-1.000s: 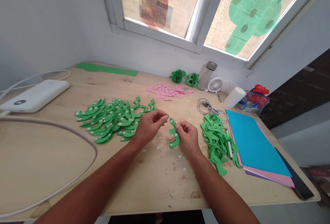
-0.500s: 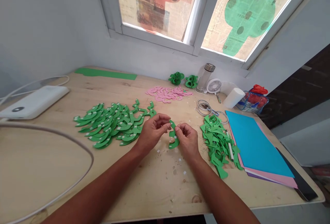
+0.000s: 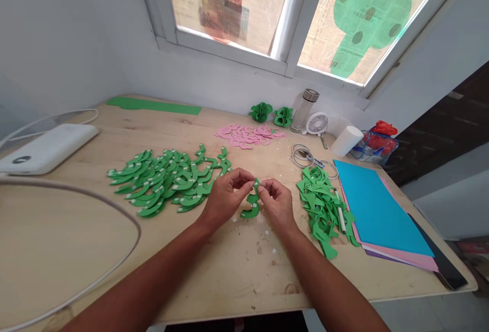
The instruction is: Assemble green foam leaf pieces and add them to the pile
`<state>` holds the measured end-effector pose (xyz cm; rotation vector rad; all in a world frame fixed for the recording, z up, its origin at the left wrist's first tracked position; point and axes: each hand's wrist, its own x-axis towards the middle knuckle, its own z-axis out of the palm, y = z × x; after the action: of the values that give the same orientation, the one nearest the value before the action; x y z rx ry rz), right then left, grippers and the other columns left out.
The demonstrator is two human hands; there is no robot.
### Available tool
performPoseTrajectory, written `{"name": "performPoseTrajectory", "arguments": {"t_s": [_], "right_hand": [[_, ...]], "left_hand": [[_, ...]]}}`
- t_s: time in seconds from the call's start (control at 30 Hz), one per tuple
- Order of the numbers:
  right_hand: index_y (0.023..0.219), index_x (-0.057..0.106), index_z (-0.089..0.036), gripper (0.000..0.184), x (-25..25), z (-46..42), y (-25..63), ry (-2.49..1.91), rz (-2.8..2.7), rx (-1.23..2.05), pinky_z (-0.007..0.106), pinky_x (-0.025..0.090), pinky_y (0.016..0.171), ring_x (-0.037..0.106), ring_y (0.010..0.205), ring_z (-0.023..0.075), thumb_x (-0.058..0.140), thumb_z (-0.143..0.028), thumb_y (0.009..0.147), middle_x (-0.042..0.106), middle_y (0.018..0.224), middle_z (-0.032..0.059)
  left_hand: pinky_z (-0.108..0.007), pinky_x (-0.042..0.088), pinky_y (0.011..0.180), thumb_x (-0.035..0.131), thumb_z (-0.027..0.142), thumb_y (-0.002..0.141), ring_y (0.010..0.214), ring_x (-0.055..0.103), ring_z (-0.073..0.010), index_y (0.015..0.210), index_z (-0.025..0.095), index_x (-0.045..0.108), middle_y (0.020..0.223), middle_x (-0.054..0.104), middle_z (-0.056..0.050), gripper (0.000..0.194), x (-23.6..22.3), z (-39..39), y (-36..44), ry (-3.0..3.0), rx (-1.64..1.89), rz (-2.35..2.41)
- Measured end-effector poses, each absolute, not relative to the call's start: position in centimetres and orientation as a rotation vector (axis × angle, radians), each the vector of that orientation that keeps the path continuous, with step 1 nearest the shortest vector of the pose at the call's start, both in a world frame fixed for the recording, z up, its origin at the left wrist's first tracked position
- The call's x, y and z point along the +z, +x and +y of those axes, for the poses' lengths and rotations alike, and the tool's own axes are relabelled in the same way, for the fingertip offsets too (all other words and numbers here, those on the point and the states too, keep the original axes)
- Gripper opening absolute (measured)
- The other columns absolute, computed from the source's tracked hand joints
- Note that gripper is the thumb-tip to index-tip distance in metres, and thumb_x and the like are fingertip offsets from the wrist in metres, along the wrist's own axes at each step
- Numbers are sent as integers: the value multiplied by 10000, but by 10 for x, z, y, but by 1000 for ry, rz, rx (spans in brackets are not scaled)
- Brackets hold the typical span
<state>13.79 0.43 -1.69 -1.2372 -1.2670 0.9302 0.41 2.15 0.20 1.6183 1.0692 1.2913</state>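
Note:
Between my hands is a curved green paper cutout (image 3: 251, 212) with small white squares on it, its lower curve hanging free over the table. My left hand (image 3: 231, 194) pinches its upper end from the left. From the right, my right hand (image 3: 277, 202) pinches the same upper part, the thumb tips close together. Left of my hands lies a spread pile of similar green cutouts (image 3: 164, 182), many marked with white squares. To the right is a heap of green paper scraps (image 3: 319, 204) with a white pen (image 3: 341, 215) lying on it.
Pink cutouts (image 3: 248, 136) and two green folded paper shapes (image 3: 261, 112) lie at the back. Scissors (image 3: 303, 156), a bottle (image 3: 305, 110), a small fan (image 3: 317, 123) and blue sheets (image 3: 382, 210) are on the right. A white power bank (image 3: 49, 148) and its cable are left.
The green cutout has turned, its lower end swinging left, and my fingertips have come closer together at its upper end. The view has shifted slightly.

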Motion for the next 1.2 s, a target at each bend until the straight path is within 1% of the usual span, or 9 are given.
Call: {"name": "performPoseTrajectory", "arguments": {"t_s": [0.1, 0.2, 0.37, 0.6, 0.8, 1.2], "right_hand": [[669, 579, -160, 139, -18, 5, 138, -1255, -1257, 897, 220, 368, 531, 447, 531, 100, 582, -290, 718, 531, 583, -29], [663, 576, -160, 131, -16, 4, 138, -1271, -1266, 849, 219, 367, 528, 441, 530, 99, 571, -276, 722, 523, 584, -30], [670, 586, -158, 106, -11, 0, 137, -1315, -1368, 697, 218, 377, 543, 465, 548, 104, 559, -239, 732, 534, 587, -26], [681, 592, -158, 96, -8, -4, 135, -1299, -1468, 567, 219, 401, 568, 501, 574, 111, 545, -207, 749, 560, 610, -13], [687, 594, -162, 92, -6, -5, 133, -1293, -1494, 526, 222, 410, 571, 510, 581, 116, 540, -195, 753, 568, 618, -7], [685, 584, -165, 88, -7, -5, 135, -1276, -1516, 497, 228, 414, 574, 508, 585, 118, 537, -191, 755, 563, 619, -6]], "left_hand": [[-250, 470, 631, 568, 244, 759, 624, 575, -126, 734, 172, 606, 692, 641, -1, 85, 5, 18, 3, 1850, 1337, 1167], [-260, 469, 645, 555, 240, 773, 654, 582, -138, 749, 173, 615, 729, 660, -21, 93, 6, 16, 3, 2028, 1366, 1182], [-267, 472, 648, 554, 239, 774, 683, 603, -154, 758, 178, 626, 751, 680, -33, 96, 2, 17, 4, 2139, 1385, 1222], [-240, 480, 635, 547, 226, 772, 631, 625, -136, 748, 180, 638, 724, 698, -12, 104, 4, 17, 3, 2072, 1381, 1231], [-211, 481, 618, 571, 211, 746, 599, 622, -121, 708, 177, 651, 685, 698, 6, 95, 7, 17, 2, 1985, 1361, 1215], [-223, 491, 587, 599, 258, 726, 618, 637, -147, 700, 173, 686, 677, 708, -12, 124, 8, 20, 1, 1784, 1261, 1177]]}}
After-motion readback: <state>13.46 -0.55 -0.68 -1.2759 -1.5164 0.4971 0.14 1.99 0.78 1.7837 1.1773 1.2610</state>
